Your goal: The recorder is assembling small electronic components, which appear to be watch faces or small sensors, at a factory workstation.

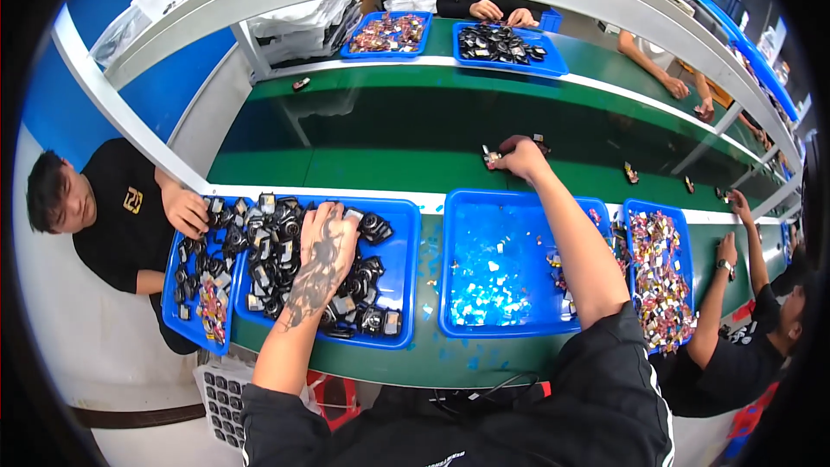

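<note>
A long green belt [389, 143] crosses the middle of the frame. Just left of lower centre sits the parts tray [403, 268], blue, with black plastic parts [275, 246]; right of it, the blue scrap tray [446, 281]. The left hand [330, 238] curls onto the black parts (I can't tell if it grips one). Mid-frame, the right hand [524, 160], fingers close together, meets a small pale-and-red part [490, 157]; held or not, I can't tell.
</note>
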### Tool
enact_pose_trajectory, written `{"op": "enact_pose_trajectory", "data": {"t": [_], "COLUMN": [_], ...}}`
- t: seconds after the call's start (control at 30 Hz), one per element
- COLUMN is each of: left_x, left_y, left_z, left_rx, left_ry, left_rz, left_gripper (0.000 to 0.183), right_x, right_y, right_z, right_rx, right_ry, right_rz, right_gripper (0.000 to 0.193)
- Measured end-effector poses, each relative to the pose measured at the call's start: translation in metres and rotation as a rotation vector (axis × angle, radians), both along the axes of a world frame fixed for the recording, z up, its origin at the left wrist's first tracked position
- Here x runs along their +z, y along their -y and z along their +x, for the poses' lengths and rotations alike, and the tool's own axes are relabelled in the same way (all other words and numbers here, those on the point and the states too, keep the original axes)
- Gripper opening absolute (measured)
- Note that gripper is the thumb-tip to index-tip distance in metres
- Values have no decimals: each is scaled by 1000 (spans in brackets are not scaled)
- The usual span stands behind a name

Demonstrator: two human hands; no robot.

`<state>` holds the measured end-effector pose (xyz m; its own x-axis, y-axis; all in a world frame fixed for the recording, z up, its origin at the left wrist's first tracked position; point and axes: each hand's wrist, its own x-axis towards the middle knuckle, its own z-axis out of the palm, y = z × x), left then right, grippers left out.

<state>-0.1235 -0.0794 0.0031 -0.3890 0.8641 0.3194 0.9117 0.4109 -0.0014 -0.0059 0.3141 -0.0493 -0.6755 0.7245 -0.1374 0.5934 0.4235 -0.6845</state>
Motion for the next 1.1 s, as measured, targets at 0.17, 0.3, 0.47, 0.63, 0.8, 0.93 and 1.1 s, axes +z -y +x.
{"op": "enact_pose_trajectory", "data": {"t": [0.17,0.3,0.47,0.63,0.8,0.93,1.1], "left_x": [33,53,25,-5,-5,1,-1], "left_y": [-8,-39,-60,-69,-75,-78,-70], "left_z": [12,65,108,150,151,146,140], "left_rx": [-109,-421,-518,-367,-153,-42,-33], "left_ry": [-45,43,802,1868,2055,2071,2060], "left_rz": [158,303,501,584,579,647,602], "left_gripper": [25,26,28,37,35,38,33], "right_x": [43,88,94,74,84,74,68], "right_y": [54,162,198,211,160,87,67], "right_z": [23,66,112,130,153,163,169], "right_rx": [112,496,210,121,233,110,43], "right_ry": [-260,-269,-587,-529,-303,119,-67], "right_rz": [-9,-863,-963,-276,308,780,663], "right_gripper": [35,35,25,26,26,20,8]}}
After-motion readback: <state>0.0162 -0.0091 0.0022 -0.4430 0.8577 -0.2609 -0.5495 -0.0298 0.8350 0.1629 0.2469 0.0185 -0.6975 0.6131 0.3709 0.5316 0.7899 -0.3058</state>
